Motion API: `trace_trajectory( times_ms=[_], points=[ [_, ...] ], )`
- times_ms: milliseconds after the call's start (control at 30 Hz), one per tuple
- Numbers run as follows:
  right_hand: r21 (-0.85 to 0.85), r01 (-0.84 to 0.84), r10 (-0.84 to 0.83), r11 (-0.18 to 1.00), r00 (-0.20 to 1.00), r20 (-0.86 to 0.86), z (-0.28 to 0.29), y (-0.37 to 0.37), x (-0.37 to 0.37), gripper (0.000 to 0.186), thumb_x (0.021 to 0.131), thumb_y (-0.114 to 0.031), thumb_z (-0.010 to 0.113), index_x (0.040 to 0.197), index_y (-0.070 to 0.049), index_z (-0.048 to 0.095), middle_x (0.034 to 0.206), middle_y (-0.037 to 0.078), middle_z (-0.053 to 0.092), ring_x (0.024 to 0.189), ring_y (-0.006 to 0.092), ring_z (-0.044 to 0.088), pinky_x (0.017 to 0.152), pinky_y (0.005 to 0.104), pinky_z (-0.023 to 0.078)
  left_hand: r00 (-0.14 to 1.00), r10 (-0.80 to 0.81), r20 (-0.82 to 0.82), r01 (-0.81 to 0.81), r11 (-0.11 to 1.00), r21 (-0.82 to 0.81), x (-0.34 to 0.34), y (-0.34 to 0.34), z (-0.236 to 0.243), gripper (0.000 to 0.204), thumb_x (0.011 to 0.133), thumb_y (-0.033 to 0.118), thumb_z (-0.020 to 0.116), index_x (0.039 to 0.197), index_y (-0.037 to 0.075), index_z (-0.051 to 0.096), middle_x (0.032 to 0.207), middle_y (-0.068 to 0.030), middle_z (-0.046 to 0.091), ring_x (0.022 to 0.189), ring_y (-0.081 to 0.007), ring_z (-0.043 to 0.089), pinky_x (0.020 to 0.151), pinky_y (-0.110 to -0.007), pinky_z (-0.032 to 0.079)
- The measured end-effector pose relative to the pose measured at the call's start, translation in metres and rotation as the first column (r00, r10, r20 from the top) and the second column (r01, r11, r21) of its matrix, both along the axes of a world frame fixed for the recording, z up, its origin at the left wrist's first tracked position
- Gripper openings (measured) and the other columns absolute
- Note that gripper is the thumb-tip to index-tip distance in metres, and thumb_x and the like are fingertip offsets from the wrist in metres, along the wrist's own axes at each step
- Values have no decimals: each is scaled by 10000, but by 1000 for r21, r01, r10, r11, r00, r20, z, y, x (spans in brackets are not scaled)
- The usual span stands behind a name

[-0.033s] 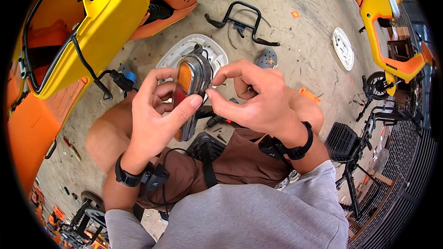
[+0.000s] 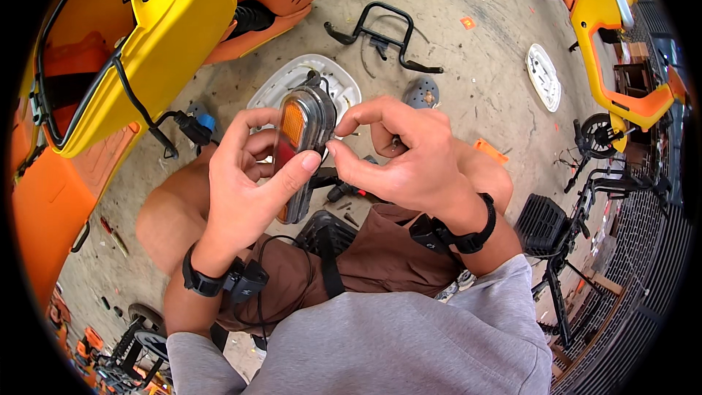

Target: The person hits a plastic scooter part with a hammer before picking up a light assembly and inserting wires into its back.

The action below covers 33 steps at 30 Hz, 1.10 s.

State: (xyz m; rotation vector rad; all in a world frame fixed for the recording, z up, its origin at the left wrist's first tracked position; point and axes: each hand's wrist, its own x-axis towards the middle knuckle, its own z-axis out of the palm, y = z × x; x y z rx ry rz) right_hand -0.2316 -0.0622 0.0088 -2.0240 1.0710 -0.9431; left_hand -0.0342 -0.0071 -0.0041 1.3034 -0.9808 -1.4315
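Note:
My left hand (image 2: 241, 175) grips a tail-light unit (image 2: 294, 121) with clear housing, amber and red lenses and a dark cable at its top, held upright between thumb and fingers. My right hand (image 2: 395, 153) is at the unit's right edge, index finger and thumb closed around something too small to make out, other fingers curled. Behind the unit, on the floor, lies a white plastic panel (image 2: 263, 92). A dark tool with a red part (image 2: 344, 190) shows partly below my hands.
A yellow-orange scooter body (image 2: 124, 95) stands close left. A black tubular rack (image 2: 384, 33), grey clog (image 2: 421, 93) and white oval panel (image 2: 542, 77) lie ahead. An orange piece (image 2: 491, 150) lies right, near another scooter (image 2: 599, 22) and a black frame with mesh basket (image 2: 541, 223).

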Motion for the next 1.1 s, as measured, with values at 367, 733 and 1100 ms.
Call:
trace_trajectory(
  times_ms=[367, 733, 1100],
  points=[
    [-16, 7, -7, 1000, 1000, 15, -3, 1, 2, 147, 704, -68, 775, 810, -71, 673, 490, -26, 414, 407, 57, 374, 409, 243, 302, 999, 20, 41, -20, 1000, -22, -2, 1, -3, 514, 838, 119, 793, 1226, -20, 486, 988, -124, 695, 818, -108, 656, 691, -234, 538],
    [-15, -35, 36, 999, 998, 60, -5, 2, 1, 177, 654, -9, 725, 796, -54, 630, 503, -59, 302, 444, 12, 279, 431, 219, 232, 998, -41, 37, 43, 998, -55, -3, 0, 1, 477, 817, 90, 797, 1187, -13, 514, 977, -115, 701, 855, -104, 657, 736, -240, 550],
    [-41, -64, 65, 997, 997, 30, -1, 0, -4, 187, 626, -4, 717, 772, -63, 617, 504, -49, 305, 425, 33, 297, 422, 224, 243, 997, -73, 27, 74, 996, -42, -4, 1, 1, 494, 806, 103, 815, 1181, -9, 514, 985, -121, 700, 849, -107, 660, 724, -243, 554]
  ],
)
